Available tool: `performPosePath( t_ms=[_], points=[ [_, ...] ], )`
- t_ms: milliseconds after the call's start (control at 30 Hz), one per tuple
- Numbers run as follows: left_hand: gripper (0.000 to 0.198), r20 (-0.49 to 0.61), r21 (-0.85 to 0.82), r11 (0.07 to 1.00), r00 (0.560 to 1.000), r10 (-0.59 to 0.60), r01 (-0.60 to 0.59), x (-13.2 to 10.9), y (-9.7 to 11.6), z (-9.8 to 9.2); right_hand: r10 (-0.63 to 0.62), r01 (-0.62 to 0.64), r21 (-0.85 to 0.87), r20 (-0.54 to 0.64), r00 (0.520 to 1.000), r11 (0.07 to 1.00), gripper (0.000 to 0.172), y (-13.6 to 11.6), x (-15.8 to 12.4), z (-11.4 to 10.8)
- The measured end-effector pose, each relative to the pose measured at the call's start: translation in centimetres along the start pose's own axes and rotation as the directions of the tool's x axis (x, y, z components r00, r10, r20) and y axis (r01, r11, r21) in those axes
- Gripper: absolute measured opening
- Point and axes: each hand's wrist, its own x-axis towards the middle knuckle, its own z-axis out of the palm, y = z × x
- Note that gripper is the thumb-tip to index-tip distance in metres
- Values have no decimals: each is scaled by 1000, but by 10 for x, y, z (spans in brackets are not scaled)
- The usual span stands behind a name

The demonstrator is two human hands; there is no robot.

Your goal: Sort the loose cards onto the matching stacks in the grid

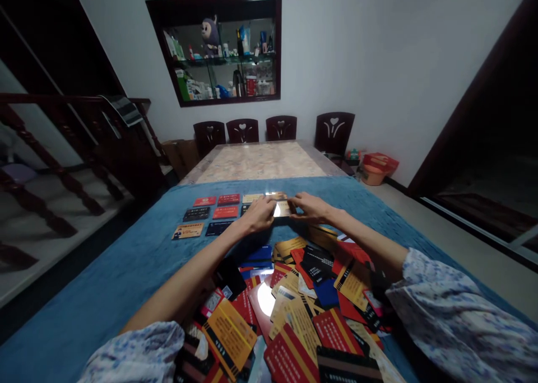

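Both hands meet at a shiny gold plastic card [284,209] over the blue cloth. My left hand [261,213] pinches its left edge, and my right hand [311,207] grips its right side. A white glare covers part of the card's face. Left of my hands, flat cards lie in rows: a red card [226,213], a black card [196,214], a gold VIP card [188,230] and several others, some partly hidden by my left hand. Below my forearms spreads a loose heap of overlapping cards, among them a red card [291,356] and an orange-gold card [230,338].
The blue cloth [113,276] covers the near part of the table; its patterned far top [260,160] is bare. Dark chairs [335,132] stand behind it. A wall niche [222,61] holds bottles and a plush toy. A wooden railing [54,198] runs along the left.
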Motion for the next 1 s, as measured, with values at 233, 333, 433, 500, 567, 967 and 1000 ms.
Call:
performPosePath(
  t_ms=[233,333,433,500,567,967,1000],
  points=[
    [20,49,11,997,995,-81,81,22,-11,2,-9,9,-1,66,998,1000,31,17,28,-1],
    [20,77,15,991,988,-135,135,29,-11,0,7,-6,-8,89,996,1000,31,24,40,0],
    [19,102,25,985,980,-170,169,36,-14,1,19,-16,-23,112,994,1000,30,31,51,2],
    [19,115,33,983,976,-183,180,41,-17,4,19,-15,-30,135,991,999,29,34,57,3],
    [21,125,41,981,973,-193,189,46,-19,7,19,-14,-33,157,987,999,29,37,63,5],
    [29,197,45,958,938,-286,283,72,-23,9,75,-82,18,247,966,996,31,49,88,12],
    [29,204,44,956,934,-292,289,74,-22,9,76,-84,22,252,965,996,31,50,88,13]
  ],
)
